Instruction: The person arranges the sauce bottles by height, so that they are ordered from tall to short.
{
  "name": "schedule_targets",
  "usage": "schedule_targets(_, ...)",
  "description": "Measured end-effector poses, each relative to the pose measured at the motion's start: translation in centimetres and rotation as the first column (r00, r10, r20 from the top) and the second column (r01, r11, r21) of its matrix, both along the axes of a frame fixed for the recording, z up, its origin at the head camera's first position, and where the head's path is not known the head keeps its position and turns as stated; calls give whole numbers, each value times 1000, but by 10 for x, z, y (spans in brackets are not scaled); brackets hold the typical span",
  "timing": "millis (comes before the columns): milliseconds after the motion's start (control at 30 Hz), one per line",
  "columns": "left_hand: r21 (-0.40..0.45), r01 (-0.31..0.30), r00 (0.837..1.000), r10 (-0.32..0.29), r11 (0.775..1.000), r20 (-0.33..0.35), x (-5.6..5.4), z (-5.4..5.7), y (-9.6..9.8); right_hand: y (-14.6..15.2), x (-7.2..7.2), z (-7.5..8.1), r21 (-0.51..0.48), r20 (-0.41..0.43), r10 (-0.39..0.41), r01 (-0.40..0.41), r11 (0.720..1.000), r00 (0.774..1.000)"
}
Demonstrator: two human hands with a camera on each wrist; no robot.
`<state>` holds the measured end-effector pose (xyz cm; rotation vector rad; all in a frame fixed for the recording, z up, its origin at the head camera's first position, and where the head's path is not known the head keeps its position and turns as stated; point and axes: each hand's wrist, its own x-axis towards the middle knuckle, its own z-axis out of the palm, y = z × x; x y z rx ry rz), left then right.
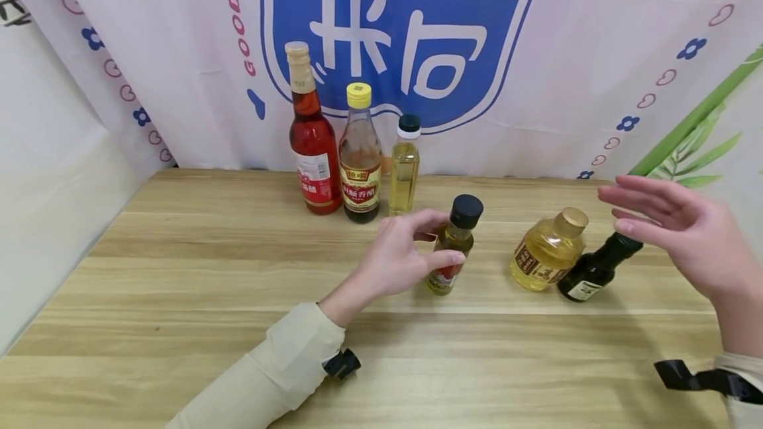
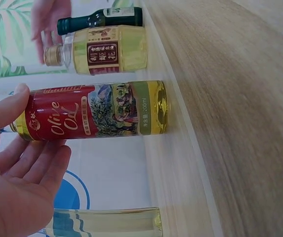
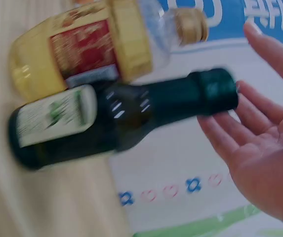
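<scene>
A small olive oil bottle [image 1: 448, 270] with a black cap and red label stands on the table. My left hand [image 1: 402, 253] is around its upper part, thumb across the near side and fingers behind; in the left wrist view the thumb [image 2: 15, 103] and loosely extended fingers lie on either side of the olive oil bottle [image 2: 97, 111]. My right hand [image 1: 685, 230] holds nothing, fingers spread beside the cap of a dark green bottle [image 1: 596, 270]. That green bottle [image 3: 116, 118] stands against a round-bodied yellow oil bottle [image 1: 545, 257] with a gold-brown cap.
Behind my left hand stand a tall red bottle [image 1: 314, 151], a yellow-capped vinegar bottle [image 1: 360, 164] and a slim bottle of pale oil [image 1: 405, 174]. The wooden table [image 1: 179, 270] ends at a printed curtain [image 1: 197, 85].
</scene>
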<state>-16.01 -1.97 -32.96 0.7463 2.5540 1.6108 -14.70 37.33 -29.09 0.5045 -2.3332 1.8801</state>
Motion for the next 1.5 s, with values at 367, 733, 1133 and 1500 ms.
schedule_targets(367, 1, 10, 1000, -10, 1000, -6, -1, -1, 4, 33, 13, -46, -82, 18, 174, -172, 982, 985)
schedule_targets(733, -21, 7, 1000, -8, 1000, -9, -1, -1, 4, 43, 14, -74, -118, 104, 160, -147, 982, 982)
schedule_targets(1133, 1, 18, 1000, -18, 1000, 1, 0, -2, 7, 43, 16, -79, -88, 108, 116, -107, 990, 987)
schedule_targets(1500, 16, -11, 1000, 11, 1000, 9, -1, -1, 2, 36, 9, -75, -49, 90, 165, -161, 986, 982)
